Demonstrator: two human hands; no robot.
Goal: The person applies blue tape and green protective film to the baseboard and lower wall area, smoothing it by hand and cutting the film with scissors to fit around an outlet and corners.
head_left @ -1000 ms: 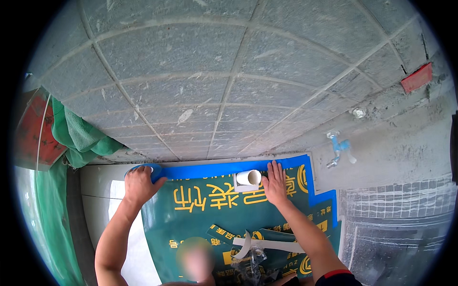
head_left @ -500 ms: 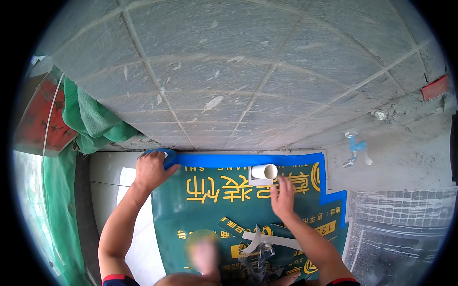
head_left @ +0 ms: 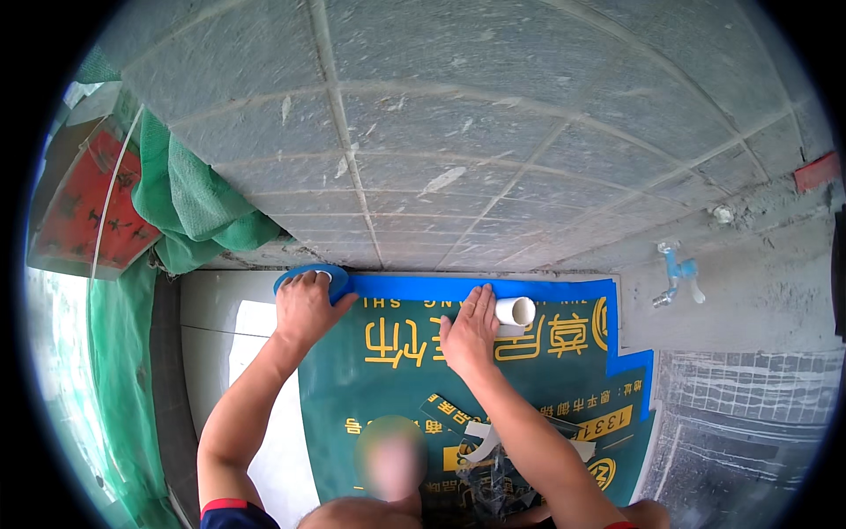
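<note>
My left hand (head_left: pixel 306 310) is closed around a roll of blue tape (head_left: pixel 289 279) at the far left corner of a green printed sheet (head_left: pixel 388 392). From the roll, a blue tape strip (head_left: pixel 419 287) runs along the sheet's far edge, beside the foot of the wall. My right hand (head_left: pixel 471 333) lies flat with its fingers stretched out, fingertips on the strip and palm over the sheet. Right beside those fingers rests a short white tube (head_left: pixel 516 310). Part of the roll is hidden under my left fingers.
A grey tiled wall (head_left: pixel 423 132) rises beyond the sheet. Tape also borders the sheet's stepped right side. A blue tap (head_left: pixel 677 269) projects from the right wall. Offcuts and crumpled clear plastic (head_left: pixel 485 480) lie near me. Green netting (head_left: pixel 189 207) and a red-sided box (head_left: pixel 97 207) stand left.
My right hand has moved left, from the right of the white tube to its left, and now presses on the tape strip. My left hand remains on the roll. The view has shifted slightly.
</note>
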